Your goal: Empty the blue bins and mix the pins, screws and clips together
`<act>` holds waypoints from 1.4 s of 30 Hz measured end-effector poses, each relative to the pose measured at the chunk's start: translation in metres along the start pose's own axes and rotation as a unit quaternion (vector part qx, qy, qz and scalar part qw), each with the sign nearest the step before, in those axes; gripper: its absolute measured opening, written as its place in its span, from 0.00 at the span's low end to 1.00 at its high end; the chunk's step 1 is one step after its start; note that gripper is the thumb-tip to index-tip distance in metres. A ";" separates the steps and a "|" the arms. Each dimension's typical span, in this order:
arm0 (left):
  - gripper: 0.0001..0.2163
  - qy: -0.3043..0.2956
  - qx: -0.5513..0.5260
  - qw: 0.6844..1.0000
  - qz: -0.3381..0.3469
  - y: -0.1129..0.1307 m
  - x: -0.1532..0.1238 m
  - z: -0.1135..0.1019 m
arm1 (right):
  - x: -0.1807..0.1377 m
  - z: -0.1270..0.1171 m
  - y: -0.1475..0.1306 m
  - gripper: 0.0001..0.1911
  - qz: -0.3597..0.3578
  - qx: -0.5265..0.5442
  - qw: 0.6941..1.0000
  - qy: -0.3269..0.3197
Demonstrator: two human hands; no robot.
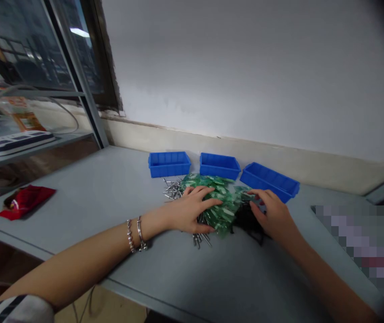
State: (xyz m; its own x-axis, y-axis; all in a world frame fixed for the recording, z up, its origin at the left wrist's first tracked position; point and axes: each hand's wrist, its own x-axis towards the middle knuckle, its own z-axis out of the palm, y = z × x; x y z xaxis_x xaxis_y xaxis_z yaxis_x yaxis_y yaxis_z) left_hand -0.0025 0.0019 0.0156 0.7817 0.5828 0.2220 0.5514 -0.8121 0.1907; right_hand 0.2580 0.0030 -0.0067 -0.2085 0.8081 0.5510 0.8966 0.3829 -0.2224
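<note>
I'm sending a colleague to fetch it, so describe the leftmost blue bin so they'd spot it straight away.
On the grey table, three blue bins stand in a row by the wall, behind a pile of green pieces. It is the leftmost blue bin, nearest the window. Unlike the middle bin and right bin, it has silver metal pins lying just in front of it.

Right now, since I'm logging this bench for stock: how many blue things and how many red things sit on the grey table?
Blue rectangular plastic bins: 3
Red fabric pouch: 1
Total: 4
</note>
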 end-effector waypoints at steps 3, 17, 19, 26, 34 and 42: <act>0.34 0.011 0.013 1.000 -0.004 0.003 0.001 0.004 | -0.003 0.001 0.007 0.12 0.043 -0.054 0.997 -0.032; 0.16 0.117 0.021 0.989 -0.087 0.002 0.007 0.006 | -0.005 0.014 -0.022 0.14 -0.003 0.169 0.981 -0.090; 0.16 0.128 0.012 0.987 -0.097 0.000 0.007 0.007 | -0.005 0.012 -0.023 0.14 -0.017 0.150 0.985 -0.081; 0.14 0.179 -0.051 0.973 -0.135 -0.003 0.007 0.007 | -0.001 -0.001 -0.024 0.17 -0.069 0.025 0.994 -0.079; 0.19 0.237 -0.136 0.932 -0.239 -0.018 0.008 0.009 | -0.011 0.006 -0.049 0.14 -0.138 0.085 0.976 -0.147; 0.18 0.239 -0.146 0.932 -0.231 -0.013 0.008 0.007 | -0.016 0.007 -0.070 0.22 -0.162 -0.010 0.965 -0.205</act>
State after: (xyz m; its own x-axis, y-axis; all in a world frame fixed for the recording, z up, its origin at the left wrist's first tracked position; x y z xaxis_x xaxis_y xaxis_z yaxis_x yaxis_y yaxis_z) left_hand -0.0011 0.0167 0.0080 0.2231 0.8703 0.4390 0.6402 -0.4704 0.6073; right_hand 0.1960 -0.0335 -0.0054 -0.6127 0.7583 0.2225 0.7650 0.6398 -0.0740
